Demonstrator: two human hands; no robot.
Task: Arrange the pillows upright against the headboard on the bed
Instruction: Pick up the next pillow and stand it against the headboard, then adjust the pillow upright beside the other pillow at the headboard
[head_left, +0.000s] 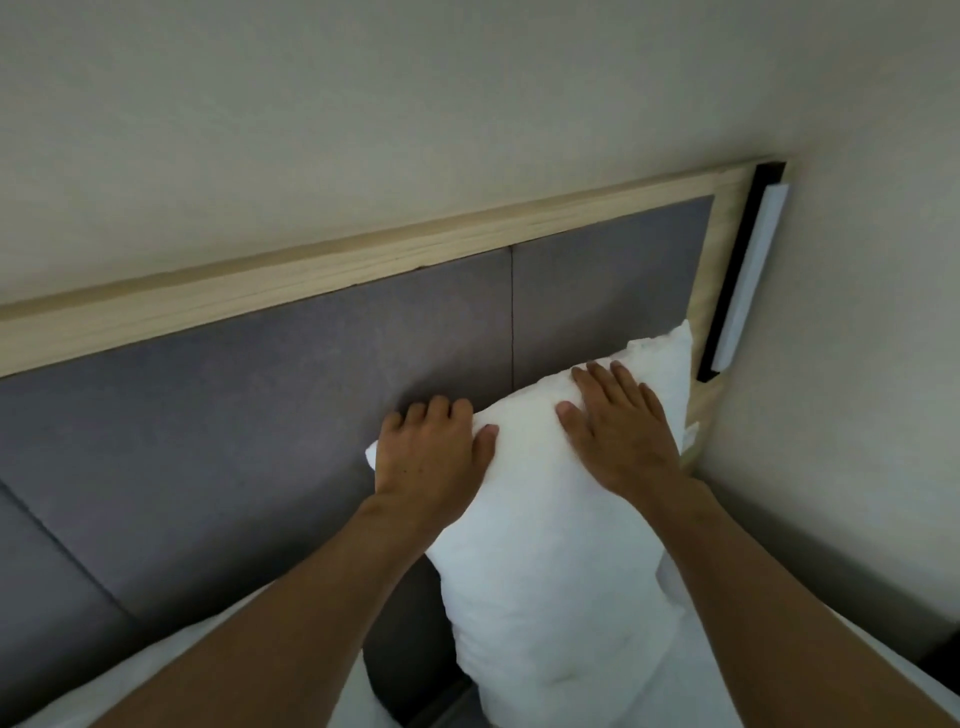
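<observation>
A white pillow (540, 545) stands upright against the grey padded headboard (260, 415), near its right end. My left hand (431, 457) grips the pillow's top left corner, fingers curled over the back edge and thumb on the front. My right hand (618, 431) lies flat on the pillow's upper right part, fingers spread. A second white pillow edge (670, 587) shows just behind my right forearm. The pillow's bottom rests on the white bedding (363, 691).
A light wooden frame (363, 260) runs along the headboard's top and right side. A white strip light on a black mount (748, 275) hangs at the right end. A pale wall (831, 364) closes in on the right.
</observation>
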